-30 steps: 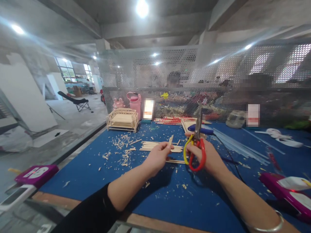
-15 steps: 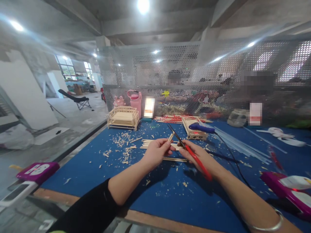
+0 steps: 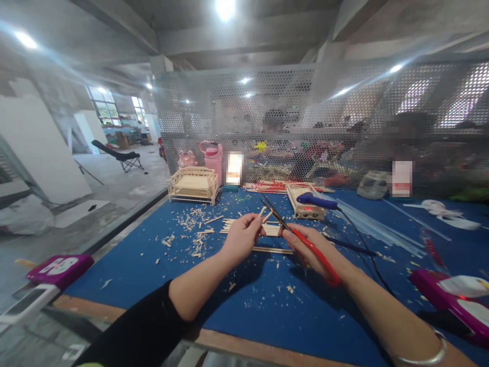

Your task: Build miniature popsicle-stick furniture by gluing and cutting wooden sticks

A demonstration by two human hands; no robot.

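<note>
My left hand (image 3: 241,237) pinches a short wooden stick (image 3: 266,216) above the blue mat (image 3: 153,265). In my right hand (image 3: 311,245) is a pair of red-handled scissors (image 3: 301,239), its dark blades spread around the stick's upper end. Just beyond my hands a bundle of long wooden sticks (image 3: 233,226) lies flat on the mat. One more long stick (image 3: 273,250) lies under my hands. Offcuts (image 3: 193,229) are scattered to the left.
A small wooden bed model (image 3: 193,185) stands at the back left, a second frame (image 3: 303,202) with a blue glue gun (image 3: 317,201) and its black cord at the back centre. Pink boxes (image 3: 59,268) (image 3: 451,300) sit at both sides. People sit behind a perforated metal screen (image 3: 305,122).
The scissors swung down from upright to point left at the stick, and their blades have opened around it. My left hand lifted the stick slightly.
</note>
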